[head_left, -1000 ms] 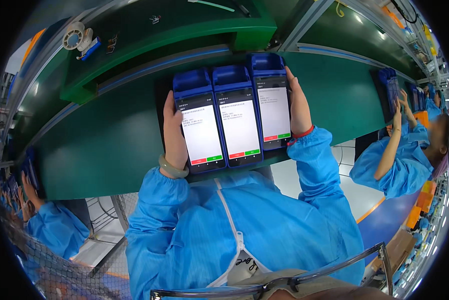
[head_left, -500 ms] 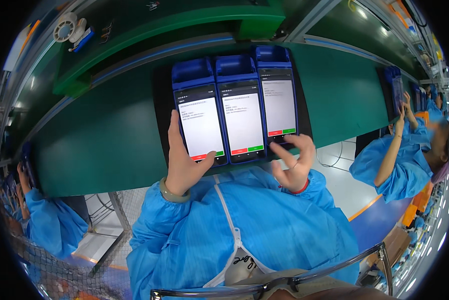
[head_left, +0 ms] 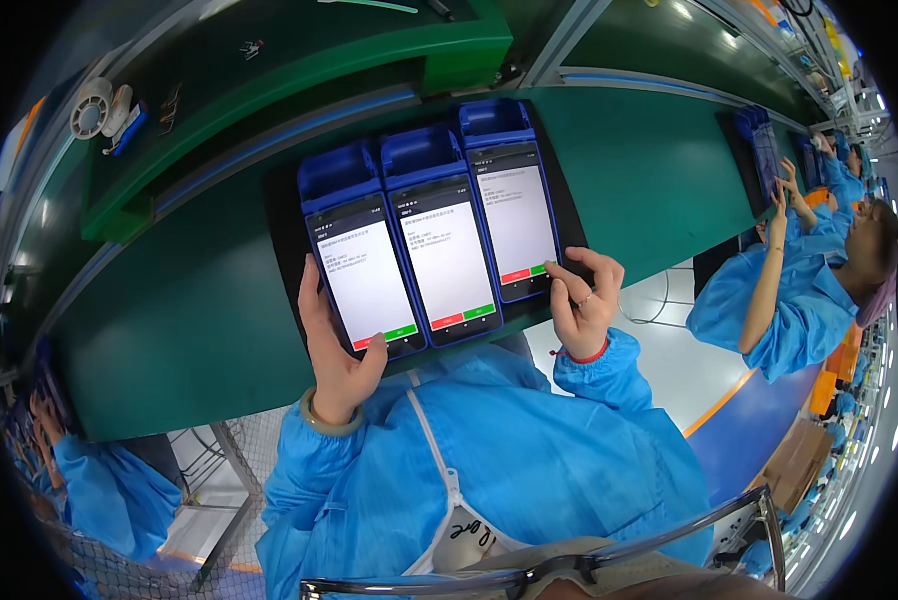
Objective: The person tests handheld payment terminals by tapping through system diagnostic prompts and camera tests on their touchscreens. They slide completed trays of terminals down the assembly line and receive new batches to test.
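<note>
Three blue handheld payment terminals stand side by side with lit white screens, each with a red and a green button near the bottom. At the left terminal [head_left: 367, 270], my left hand [head_left: 337, 355] is spread, its fingers along the outer edge and its thumb over the screen bottom by the buttons. The middle terminal [head_left: 444, 255] is touched by neither hand. My right hand [head_left: 587, 300] has its index finger at the green button of the right terminal [head_left: 511, 215]; its other fingers are bent and hold nothing.
The terminals lie on a black mat [head_left: 287, 250] on the green table [head_left: 189, 330]. A raised green shelf [head_left: 319, 90] runs behind, with a white tape roll [head_left: 91, 108] on it. Co-workers in blue smocks sit at right [head_left: 769, 300] and left [head_left: 109, 480].
My right index finger has come down to the right terminal's green button. My left thumb has shifted from near the green button toward the red one. The whole view has shifted slightly.
</note>
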The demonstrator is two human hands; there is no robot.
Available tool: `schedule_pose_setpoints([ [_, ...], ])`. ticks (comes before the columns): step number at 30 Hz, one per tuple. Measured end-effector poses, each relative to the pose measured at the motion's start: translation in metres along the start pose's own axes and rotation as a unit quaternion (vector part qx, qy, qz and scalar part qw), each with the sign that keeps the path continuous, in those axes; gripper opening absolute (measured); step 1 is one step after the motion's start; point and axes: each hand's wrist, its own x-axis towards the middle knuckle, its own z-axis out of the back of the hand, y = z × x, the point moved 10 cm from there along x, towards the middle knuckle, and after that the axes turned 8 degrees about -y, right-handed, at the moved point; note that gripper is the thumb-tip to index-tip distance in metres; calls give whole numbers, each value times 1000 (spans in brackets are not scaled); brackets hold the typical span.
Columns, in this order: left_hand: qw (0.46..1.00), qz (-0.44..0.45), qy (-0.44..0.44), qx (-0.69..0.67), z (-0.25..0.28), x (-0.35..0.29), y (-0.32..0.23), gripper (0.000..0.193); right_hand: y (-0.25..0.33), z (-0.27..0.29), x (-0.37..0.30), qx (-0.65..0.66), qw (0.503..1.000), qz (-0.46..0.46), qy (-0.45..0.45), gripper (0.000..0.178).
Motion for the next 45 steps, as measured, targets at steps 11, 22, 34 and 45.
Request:
schedule_pose_setpoints([
  [11, 992, -61, 4, 108, -7, -5, -10, 109, -55, -43, 5, 403, 848, -339, 65, 59],
  [22, 936, -171, -23, 307, -17, -29, -18, 126, 6, -42, -10, 124, 974, -16, 191, 125],
  [34, 930, -158, -70, 323, -20, -17, -29, 114, 0, -29, -5, 47, 996, 7, 69, 111],
  [45, 938, -62, -82, 332, -8, -28, -16, 119, 7, -20, -12, 55, 998, -17, 30, 101],
])
